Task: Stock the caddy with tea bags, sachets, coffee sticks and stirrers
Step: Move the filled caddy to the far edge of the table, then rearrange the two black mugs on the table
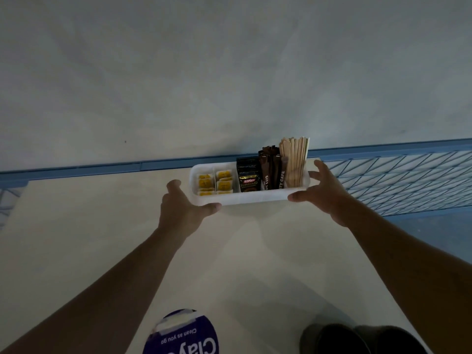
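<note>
Holding the long white plastic caddy (245, 198) at both ends, we have it at the far edge of the pale table top (102, 238), near the grey wall. Our left hand (178, 208) grips the left end, thumb on the front wall; its fingers are hidden behind the hand. Our right hand (324, 192) grips the right end, thumb in front, fingers curled round the back.

Inside, from left to right, stand:
- yellow-tagged tea bags (205, 183)
- black sachets (247, 176)
- brown coffee sticks (272, 169)
- pale wooden stirrers (295, 159)

A blue wire rack (408, 180) sits to the right. A round purple sticker (181, 333) is cut off at the bottom. We cannot tell what the dark shape (357, 338) beside it is.
</note>
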Demonstrator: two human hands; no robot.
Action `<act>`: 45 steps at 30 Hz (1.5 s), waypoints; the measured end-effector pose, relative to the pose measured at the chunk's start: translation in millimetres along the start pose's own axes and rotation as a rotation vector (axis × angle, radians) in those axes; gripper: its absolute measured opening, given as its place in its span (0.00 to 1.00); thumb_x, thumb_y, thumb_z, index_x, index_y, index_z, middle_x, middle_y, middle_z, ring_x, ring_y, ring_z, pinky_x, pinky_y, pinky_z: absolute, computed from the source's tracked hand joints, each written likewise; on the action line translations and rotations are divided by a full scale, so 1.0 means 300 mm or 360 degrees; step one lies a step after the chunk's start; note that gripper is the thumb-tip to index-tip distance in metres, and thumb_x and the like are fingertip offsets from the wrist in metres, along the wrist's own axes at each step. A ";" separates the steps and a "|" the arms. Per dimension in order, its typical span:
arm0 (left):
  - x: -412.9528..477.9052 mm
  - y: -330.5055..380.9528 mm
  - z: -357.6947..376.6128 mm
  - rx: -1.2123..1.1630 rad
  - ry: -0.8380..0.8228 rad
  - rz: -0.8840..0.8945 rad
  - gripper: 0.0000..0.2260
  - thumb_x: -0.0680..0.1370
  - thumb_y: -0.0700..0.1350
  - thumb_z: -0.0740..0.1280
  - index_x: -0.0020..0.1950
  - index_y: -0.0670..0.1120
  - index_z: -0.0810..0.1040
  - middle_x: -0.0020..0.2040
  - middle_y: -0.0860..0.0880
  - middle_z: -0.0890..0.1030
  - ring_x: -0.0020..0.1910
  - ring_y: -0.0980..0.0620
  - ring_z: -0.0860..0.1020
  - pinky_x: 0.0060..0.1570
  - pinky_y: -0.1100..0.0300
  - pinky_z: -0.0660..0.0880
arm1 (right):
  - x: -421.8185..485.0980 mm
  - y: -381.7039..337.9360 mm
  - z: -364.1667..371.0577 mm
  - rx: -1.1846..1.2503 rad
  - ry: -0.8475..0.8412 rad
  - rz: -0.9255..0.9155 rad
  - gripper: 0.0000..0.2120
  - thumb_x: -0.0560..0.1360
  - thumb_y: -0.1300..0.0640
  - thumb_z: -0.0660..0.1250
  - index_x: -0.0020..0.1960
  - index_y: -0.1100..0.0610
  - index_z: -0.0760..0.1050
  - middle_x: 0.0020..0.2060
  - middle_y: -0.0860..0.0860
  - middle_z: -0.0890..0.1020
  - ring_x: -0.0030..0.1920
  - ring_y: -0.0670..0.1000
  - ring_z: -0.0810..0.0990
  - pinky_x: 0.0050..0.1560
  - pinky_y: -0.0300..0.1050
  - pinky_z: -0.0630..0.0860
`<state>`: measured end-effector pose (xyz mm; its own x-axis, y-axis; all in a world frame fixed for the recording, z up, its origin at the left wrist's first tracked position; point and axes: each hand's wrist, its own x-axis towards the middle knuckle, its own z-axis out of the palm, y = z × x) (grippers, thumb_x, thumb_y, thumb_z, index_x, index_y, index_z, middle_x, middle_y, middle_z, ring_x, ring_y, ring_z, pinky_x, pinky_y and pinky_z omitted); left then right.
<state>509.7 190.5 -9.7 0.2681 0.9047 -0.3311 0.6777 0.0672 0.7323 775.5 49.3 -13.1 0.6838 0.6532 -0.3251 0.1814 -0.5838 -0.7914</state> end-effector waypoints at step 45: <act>-1.092 -0.151 0.370 -0.0518 -0.0941 0.0006 0.12 0.78 0.51 0.68 0.59 0.50 0.79 0.51 0.51 0.83 0.49 0.50 0.83 0.52 0.50 0.81 | -1.108 0.415 -0.026 0.0421 0.0369 0.0462 0.13 0.74 0.46 0.72 0.41 0.56 0.84 0.35 0.52 0.86 0.33 0.50 0.84 0.31 0.43 0.74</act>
<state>467.2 -155.5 -0.4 0.6624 0.5289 -0.5306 0.4603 0.2716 0.8452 576.2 -244.3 0.4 0.8253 0.3380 -0.4524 -0.2073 -0.5638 -0.7995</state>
